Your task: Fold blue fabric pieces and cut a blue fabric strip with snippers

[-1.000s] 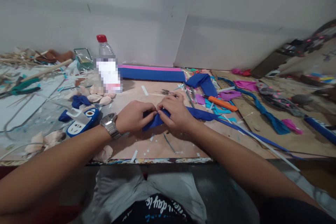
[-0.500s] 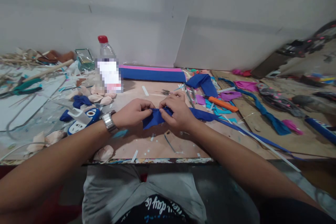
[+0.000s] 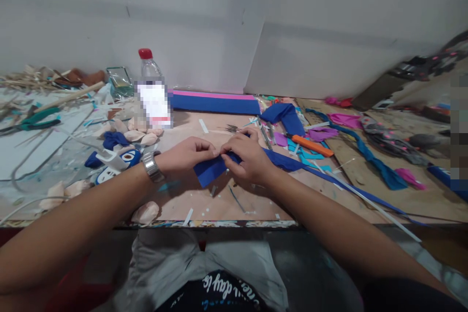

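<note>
A long blue fabric strip lies between my two hands, its loose end hanging down in front of my left fingers. My left hand, with a metal watch at its wrist, pinches the strip's upper edge between thumb and forefinger. Close beside it, my right hand is closed on the same strip, thumb against the fingers. From under the right hand the strip runs rightward over the table toward the front edge. The thin white stick lies along that stretch. Behind the hands are scissors, partly hidden.
At the back stand a red-capped bottle and a lit phone. A stack of blue fabric lies by the wall. An orange cutter is to the right; green-handled pliers, a blue-white glue gun and pale fabric bundles are left.
The strip's loose end has swung down and left, and more of it shows flat. Both hands stay close together, with small shifts of the fingers.
</note>
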A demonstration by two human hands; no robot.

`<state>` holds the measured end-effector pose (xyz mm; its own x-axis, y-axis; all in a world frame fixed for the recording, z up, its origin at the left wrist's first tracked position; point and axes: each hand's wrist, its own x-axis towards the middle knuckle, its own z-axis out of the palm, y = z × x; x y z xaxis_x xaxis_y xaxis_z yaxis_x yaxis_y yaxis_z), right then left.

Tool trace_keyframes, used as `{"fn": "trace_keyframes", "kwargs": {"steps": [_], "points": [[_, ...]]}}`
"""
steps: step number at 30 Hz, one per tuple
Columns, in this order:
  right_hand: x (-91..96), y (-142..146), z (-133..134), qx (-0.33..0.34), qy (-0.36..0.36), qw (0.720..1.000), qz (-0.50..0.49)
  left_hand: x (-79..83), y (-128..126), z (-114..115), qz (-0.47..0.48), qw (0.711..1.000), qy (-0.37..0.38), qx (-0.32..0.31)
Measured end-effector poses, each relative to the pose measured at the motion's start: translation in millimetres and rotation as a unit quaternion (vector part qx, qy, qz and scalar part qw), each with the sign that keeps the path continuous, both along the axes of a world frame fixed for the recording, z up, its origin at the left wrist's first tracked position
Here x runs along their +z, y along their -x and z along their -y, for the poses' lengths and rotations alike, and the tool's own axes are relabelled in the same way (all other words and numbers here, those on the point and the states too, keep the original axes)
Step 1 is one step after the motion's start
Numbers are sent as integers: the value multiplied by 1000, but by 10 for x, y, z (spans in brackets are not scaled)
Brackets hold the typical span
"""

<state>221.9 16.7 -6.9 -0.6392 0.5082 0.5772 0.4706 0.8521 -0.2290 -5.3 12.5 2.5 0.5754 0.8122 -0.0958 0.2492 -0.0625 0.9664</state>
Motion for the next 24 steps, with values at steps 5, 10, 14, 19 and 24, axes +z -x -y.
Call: {"fn": "trace_keyframes", "kwargs": {"steps": [5, 10, 14, 19, 24], "points": [[-5, 11, 4, -9, 24, 999, 19, -36, -23, 41, -67, 981, -184, 8], [-5, 29, 13, -11, 65, 997, 52, -88, -11, 79, -192, 881, -431, -6], [1, 28, 18, -22, 75, 996, 44, -141, 4, 46, -190, 864, -467, 3], [-16, 3, -9, -29, 79, 996, 41, -182, -4, 5, -197, 888, -415, 18], [-30, 11, -34, -33, 87, 994, 60, -156, -25, 23, -163, 927, -336, 26]]}}
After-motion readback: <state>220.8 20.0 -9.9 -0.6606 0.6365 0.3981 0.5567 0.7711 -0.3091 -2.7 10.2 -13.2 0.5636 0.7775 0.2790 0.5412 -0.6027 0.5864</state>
